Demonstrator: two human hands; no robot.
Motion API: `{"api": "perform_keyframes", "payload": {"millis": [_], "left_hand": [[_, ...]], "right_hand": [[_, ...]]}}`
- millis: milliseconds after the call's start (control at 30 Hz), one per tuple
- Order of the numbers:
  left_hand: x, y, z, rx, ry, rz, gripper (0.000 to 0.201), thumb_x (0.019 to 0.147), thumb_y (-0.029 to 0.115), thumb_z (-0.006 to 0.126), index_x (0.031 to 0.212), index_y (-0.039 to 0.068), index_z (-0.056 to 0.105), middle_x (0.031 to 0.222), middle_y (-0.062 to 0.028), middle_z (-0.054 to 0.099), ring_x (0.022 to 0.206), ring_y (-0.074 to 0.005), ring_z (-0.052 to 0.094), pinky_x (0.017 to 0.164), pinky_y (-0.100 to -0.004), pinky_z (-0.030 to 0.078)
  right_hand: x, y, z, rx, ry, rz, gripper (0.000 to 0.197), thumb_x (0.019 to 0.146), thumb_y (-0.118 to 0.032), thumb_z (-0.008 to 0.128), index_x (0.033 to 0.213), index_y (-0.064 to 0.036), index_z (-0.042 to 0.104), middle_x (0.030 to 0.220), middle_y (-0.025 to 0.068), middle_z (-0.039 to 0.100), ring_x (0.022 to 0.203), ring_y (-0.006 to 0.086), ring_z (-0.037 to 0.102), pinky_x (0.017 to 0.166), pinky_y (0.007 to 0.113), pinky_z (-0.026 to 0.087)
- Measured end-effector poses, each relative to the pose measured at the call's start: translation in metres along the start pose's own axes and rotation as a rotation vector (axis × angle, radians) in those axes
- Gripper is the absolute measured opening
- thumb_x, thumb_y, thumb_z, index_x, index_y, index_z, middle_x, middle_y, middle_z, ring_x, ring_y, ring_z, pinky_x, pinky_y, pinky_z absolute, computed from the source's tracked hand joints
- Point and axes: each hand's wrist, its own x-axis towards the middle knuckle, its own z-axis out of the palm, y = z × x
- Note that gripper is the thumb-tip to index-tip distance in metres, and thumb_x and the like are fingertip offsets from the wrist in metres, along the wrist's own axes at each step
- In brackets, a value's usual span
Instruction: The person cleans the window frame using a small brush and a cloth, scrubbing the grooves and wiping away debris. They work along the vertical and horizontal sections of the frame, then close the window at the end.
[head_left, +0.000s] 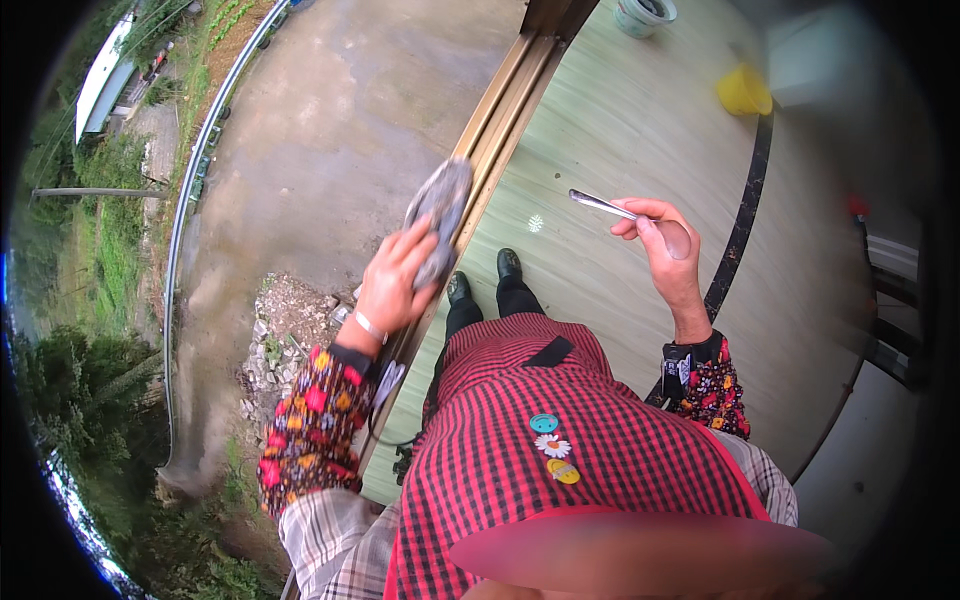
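My left hand [393,280] presses its fingers onto a grey, worn rag [437,215]. The rag lies against the wooden-coloured frame of a window or sliding door [497,125], along its track. In my right hand [665,245] a slim, shiny metal spoon [600,203] is pinched between thumb and fingers. Its narrow handle end points out to the left, over the floor. The rounded bowl sits back against my palm, partly covered by my thumb.
A yellow bucket [744,91] and a whitish tub [643,14] stand on the pale greenish floor [600,120]. A dark strip [742,220] curves across the floor at right. Beyond the frame, far below, lie a paved yard [330,130] and a rubble heap [285,330].
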Motion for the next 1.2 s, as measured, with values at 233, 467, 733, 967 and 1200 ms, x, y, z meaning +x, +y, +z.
{"api": "perform_keyframes", "payload": {"millis": [233,467,733,967,1200], "left_hand": [[-0.240,0.060,-0.127,0.097,-0.355,-0.521,0.029,0.069,0.013,0.071,0.097,0.007,0.067,0.097,-0.0137,0.065,0.086,-0.0344,0.065,0.081,-0.0430,0.056],[-0.039,-0.039,-0.118,-0.448,0.396,-0.508,0.031,0.088,-0.001,0.056,0.118,-0.004,0.062,0.112,-0.0082,0.067,0.104,-0.0149,0.062,0.093,-0.0299,0.048],[0.223,-0.021,0.011,0.114,-0.131,0.364,0.037,0.070,0.008,0.069,0.105,0.008,0.061,0.133,-0.0079,0.060,0.099,-0.0362,0.056,0.089,-0.0419,0.050],[0.184,-0.020,0.003,0.131,-0.066,0.480,0.035,0.065,0.002,0.069,0.098,0.009,0.062,0.133,-0.0064,0.060,0.103,-0.0344,0.057,0.091,-0.0412,0.050],[0.189,0.000,0.002,0.047,-0.079,0.270,0.051,0.067,0.005,0.069,0.118,0.009,0.061,0.136,-0.0137,0.057,0.108,-0.0365,0.058,0.094,-0.0429,0.050]], "right_hand": [[-0.003,-0.006,0.008,0.108,-0.092,-0.076,0.021,0.099,0.001,0.047,0.114,0.0035,0.062,0.115,0.0142,0.068,0.090,0.0173,0.068,0.082,0.031,0.054],[-0.001,-0.005,-0.008,0.039,0.043,-0.125,0.020,0.099,0.001,0.046,0.112,0.0032,0.062,0.116,0.0151,0.067,0.089,0.0174,0.068,0.081,0.031,0.054],[-0.008,-0.003,-0.021,-0.069,0.168,-0.160,0.021,0.098,0.003,0.048,0.113,0.0039,0.062,0.115,0.0145,0.068,0.093,0.0173,0.067,0.085,0.030,0.052],[0.108,-0.043,0.022,-0.280,-0.102,-0.507,0.020,0.094,0.004,0.052,0.109,0.0015,0.065,0.102,0.0135,0.070,0.091,0.0225,0.069,0.082,0.032,0.054],[0.192,-0.043,0.052,-0.705,-0.230,-0.354,0.014,0.091,-0.004,0.055,0.101,0.0026,0.063,0.081,0.0130,0.066,0.076,0.0198,0.065,0.072,0.031,0.051]]}}
